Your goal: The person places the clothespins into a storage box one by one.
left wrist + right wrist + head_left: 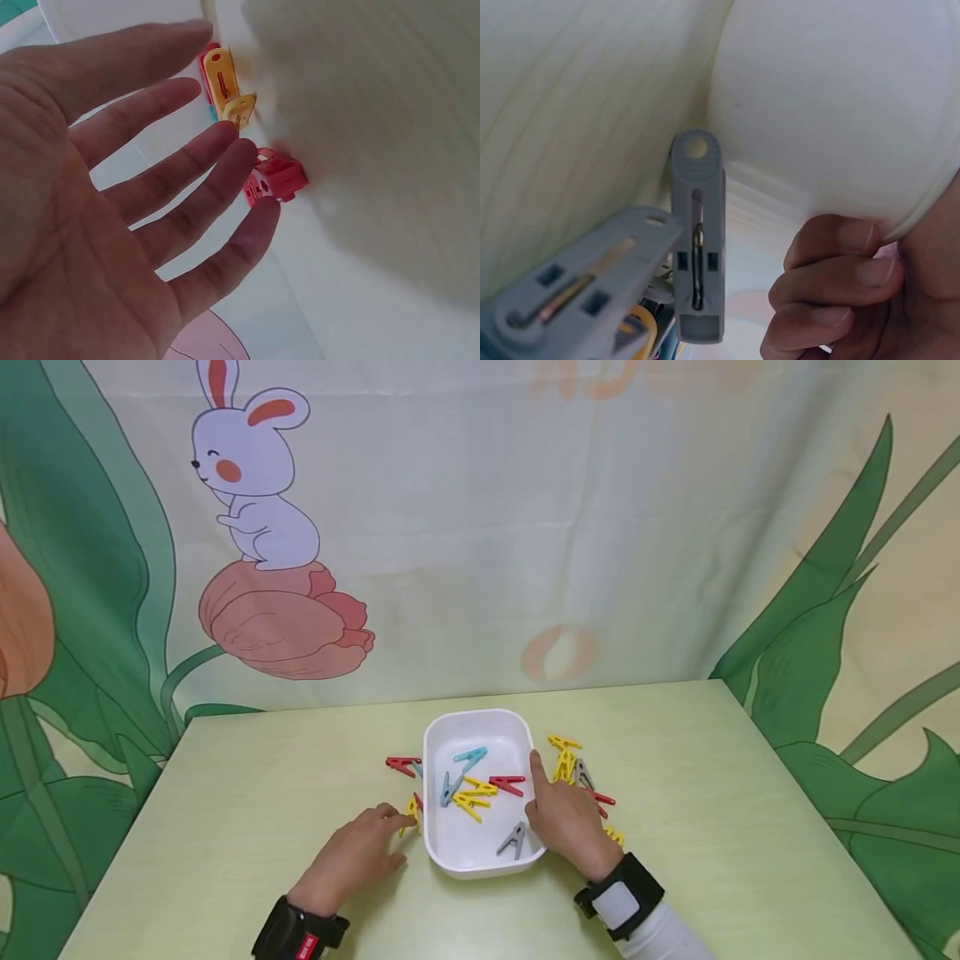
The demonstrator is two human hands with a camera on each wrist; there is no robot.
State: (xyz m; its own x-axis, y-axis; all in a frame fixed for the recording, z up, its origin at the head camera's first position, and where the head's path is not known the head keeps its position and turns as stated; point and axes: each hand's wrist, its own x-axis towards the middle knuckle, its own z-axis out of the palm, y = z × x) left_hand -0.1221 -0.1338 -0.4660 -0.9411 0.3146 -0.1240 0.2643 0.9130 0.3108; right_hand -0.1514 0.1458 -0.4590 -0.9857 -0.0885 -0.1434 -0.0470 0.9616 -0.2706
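Note:
A white plastic tray holds several clothespins in blue, yellow, red and grey. My right hand grips its right rim; in the right wrist view the curled fingers lie against the outer wall below the lip. To the left of the tray, my left hand reaches with loose, spread fingers toward a yellow clothespin. From the left wrist, that yellow clothespin stands just past the fingertips, with a red clothespin farther along. Nothing is held in the left palm.
Right of the tray lie several more clothespins, including a yellow one and a grey one. Another red clothespin sits by the tray's upper left side. A printed cloth backdrop hangs behind the pale green table.

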